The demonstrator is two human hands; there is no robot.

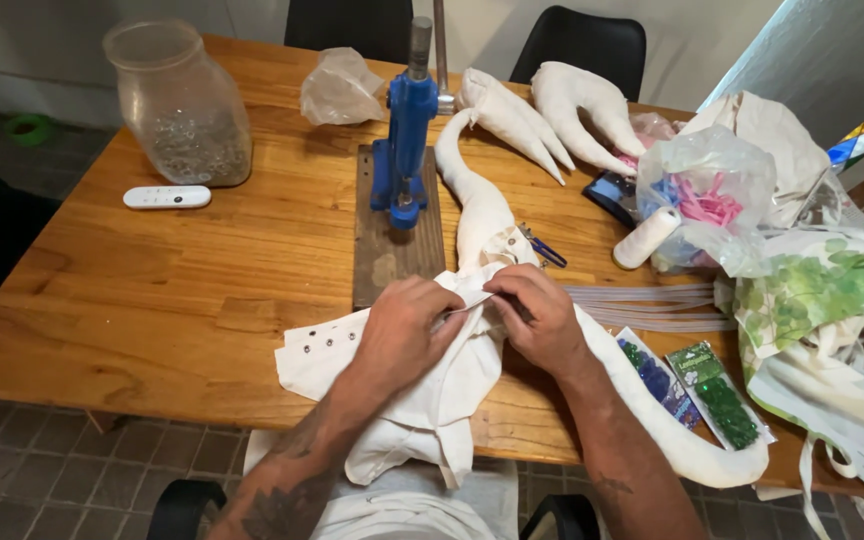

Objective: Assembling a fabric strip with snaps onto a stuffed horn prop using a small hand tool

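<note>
Both the left hand (402, 330) and right hand (537, 318) pinch the cloth (432, 400), its left edge already studded with eyelets (327, 343), before the blue press (407, 140).

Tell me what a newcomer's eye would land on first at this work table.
First, the two hands, left hand and right hand, pinching a piece of cream cloth at the near edge of the wooden table. Just behind them stands a blue hand press on a wooden board, with long stuffed cream shapes curving beside it. A large glass jar sits at the far left corner.
</note>
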